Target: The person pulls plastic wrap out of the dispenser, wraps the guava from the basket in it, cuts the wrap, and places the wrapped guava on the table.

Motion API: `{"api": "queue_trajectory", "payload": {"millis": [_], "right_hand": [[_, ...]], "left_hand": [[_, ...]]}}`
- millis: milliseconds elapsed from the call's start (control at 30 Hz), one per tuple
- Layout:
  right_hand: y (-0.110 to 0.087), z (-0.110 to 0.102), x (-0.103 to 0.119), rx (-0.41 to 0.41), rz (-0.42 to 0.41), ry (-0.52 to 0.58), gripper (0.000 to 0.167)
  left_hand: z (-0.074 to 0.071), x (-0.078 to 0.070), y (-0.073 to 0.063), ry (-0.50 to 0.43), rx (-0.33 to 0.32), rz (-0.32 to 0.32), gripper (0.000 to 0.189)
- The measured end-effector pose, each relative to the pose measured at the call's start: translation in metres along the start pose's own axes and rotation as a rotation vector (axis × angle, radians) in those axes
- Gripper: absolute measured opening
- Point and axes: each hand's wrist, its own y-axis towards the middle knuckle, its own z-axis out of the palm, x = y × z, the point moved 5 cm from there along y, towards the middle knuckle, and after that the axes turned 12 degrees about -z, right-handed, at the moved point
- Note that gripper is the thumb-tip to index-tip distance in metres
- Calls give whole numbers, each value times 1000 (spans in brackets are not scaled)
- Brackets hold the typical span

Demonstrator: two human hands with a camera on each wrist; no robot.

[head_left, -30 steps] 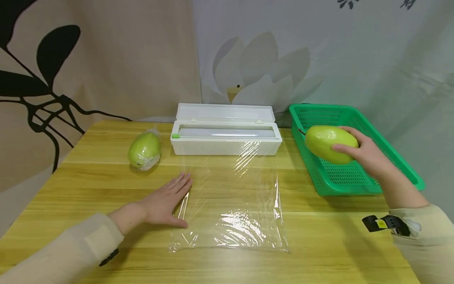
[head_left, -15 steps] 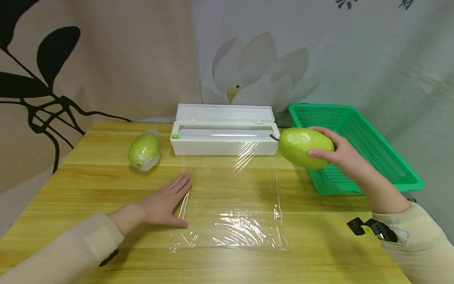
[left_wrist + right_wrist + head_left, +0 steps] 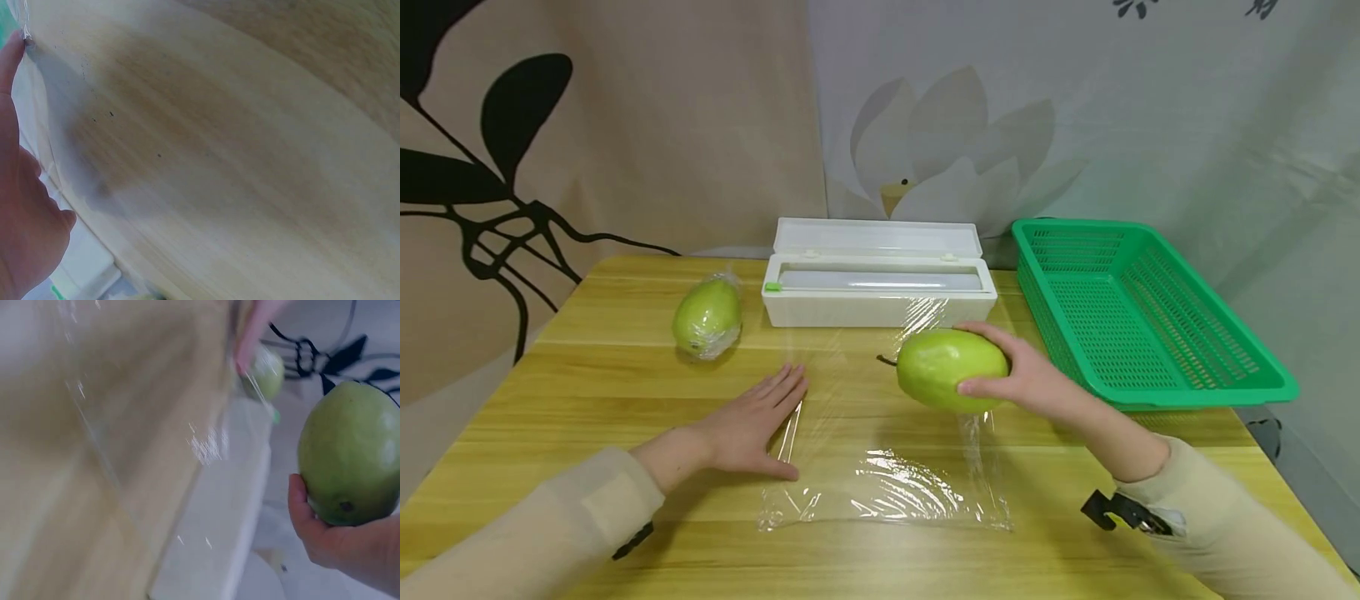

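Note:
My right hand (image 3: 1026, 375) grips a big yellow-green oval fruit (image 3: 951, 371) by its right end, thumb in front and fingers behind. The fruit lies sideways above a sheet of clear plastic wrap (image 3: 910, 487), its thin dark stem pointing left. In the right wrist view, a small dark spot marks the end of the fruit (image 3: 350, 453). My left hand (image 3: 745, 433) lies flat with fingers spread on the left edge of the wrap. The sheet runs toward me from a white wrap dispenser (image 3: 880, 312), whose lid (image 3: 880, 237) stands up.
A similar fruit (image 3: 707, 315) wrapped in plastic sits left of the dispenser. At the right stands a green plastic basket (image 3: 1150, 400) with slotted walls. All are on a wooden table (image 3: 572, 400), with a printed cloth (image 3: 700, 125) hanging behind.
My right hand has carried the yellow-green fruit leftward and toward me, from above the green basket to above the plastic wrap. The left hand has stayed in place.

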Motion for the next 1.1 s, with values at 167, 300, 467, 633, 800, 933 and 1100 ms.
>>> {"api": "queue_trajectory", "payload": {"millis": [167,300,467,633,800,933,1100], "right_hand": [[6,32,-11,61,8,11,75],[9,52,-19,104,12,13,76],[13,72,-24,138,14,-2,78],[16,87,-26,158,1,-23,80],[15,95,-32,174,10,-7,82],[15,98,-35,174,6,12,81],[16,99,-37,190,12,-3,87]], "left_hand": [[1,0,1,6,2,-1,116],[1,0,1,9,1,-1,116],[2,0,1,9,-1,-3,116],[1,-1,1,6,-4,-3,115],[0,-2,1,12,-7,0,115],[0,-2,1,1,-7,4,116],[0,0,1,-6,-7,7,116]]}}
